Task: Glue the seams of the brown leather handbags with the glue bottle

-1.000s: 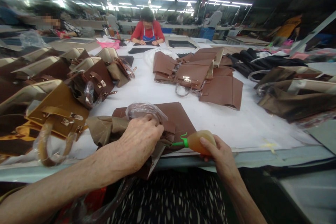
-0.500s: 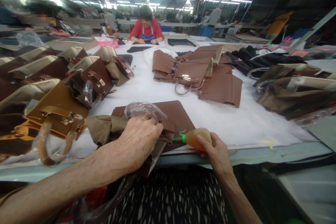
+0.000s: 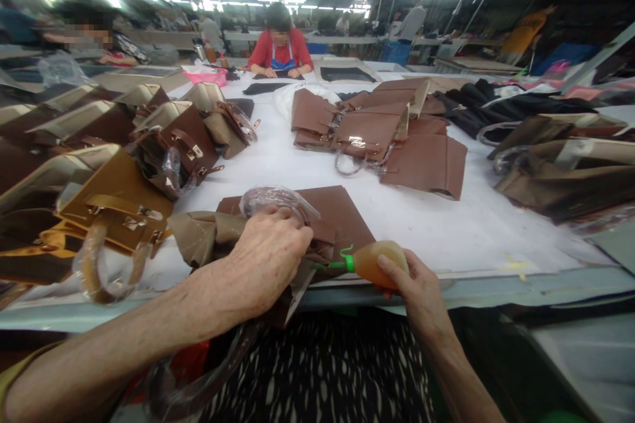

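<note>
At the table's near edge lies a brown handbag [image 3: 342, 211] with a loose taupe lining [image 3: 203, 234] and a plastic-wrapped handle [image 3: 272, 198]. My left hand [image 3: 275, 254] is closed on the bag near that handle, its fingertips partly hidden. In my right hand [image 3: 419, 281] is a squeeze bottle [image 3: 380, 263] of amber liquid, lying nearly level. Its green nozzle points left, and the tip reaches the bag's edge just under my left fingers. Another wrapped handle hangs below the table edge over my lap.
Several brown bags [image 3: 191, 145] and a mustard bag [image 3: 122, 201] stand at the left. A pile of brown bags [image 3: 367, 129] lies further back on the white tabletop [image 3: 436, 231]. More taupe-lined bags [image 3: 570, 172] are at the right. Across the table sits a person in red [image 3: 280, 53].
The nozzle tip has moved slightly left, further in at the bag's edge below my left hand. My view has shifted a little; both hands keep their holds.
</note>
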Demonstrator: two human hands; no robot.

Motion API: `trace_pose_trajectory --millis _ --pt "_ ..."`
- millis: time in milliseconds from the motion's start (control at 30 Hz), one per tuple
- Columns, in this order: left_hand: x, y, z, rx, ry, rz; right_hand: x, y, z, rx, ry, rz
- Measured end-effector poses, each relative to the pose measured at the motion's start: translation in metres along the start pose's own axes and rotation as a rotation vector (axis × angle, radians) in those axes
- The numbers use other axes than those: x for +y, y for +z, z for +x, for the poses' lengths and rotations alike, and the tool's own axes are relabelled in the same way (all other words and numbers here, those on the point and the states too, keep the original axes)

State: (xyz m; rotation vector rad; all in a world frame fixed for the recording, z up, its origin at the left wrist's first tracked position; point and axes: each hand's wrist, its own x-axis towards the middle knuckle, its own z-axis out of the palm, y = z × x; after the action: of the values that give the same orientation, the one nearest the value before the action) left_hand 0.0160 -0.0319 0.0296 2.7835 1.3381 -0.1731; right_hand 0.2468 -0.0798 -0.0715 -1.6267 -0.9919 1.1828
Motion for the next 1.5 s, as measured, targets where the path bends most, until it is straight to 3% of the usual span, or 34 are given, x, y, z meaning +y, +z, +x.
trace_pose_trajectory --millis 267,1500 --pt "0.001 -0.002 0.0 -0.017 -0.021 -0.016 -0.003 -0.001 -0.008 -0.086 0.027 0.028" --pt "0.002 -0.005 0.003 -0.03 -0.067 0.033 0.003 0.012 -0.049 -0.195 0.155 0.32"
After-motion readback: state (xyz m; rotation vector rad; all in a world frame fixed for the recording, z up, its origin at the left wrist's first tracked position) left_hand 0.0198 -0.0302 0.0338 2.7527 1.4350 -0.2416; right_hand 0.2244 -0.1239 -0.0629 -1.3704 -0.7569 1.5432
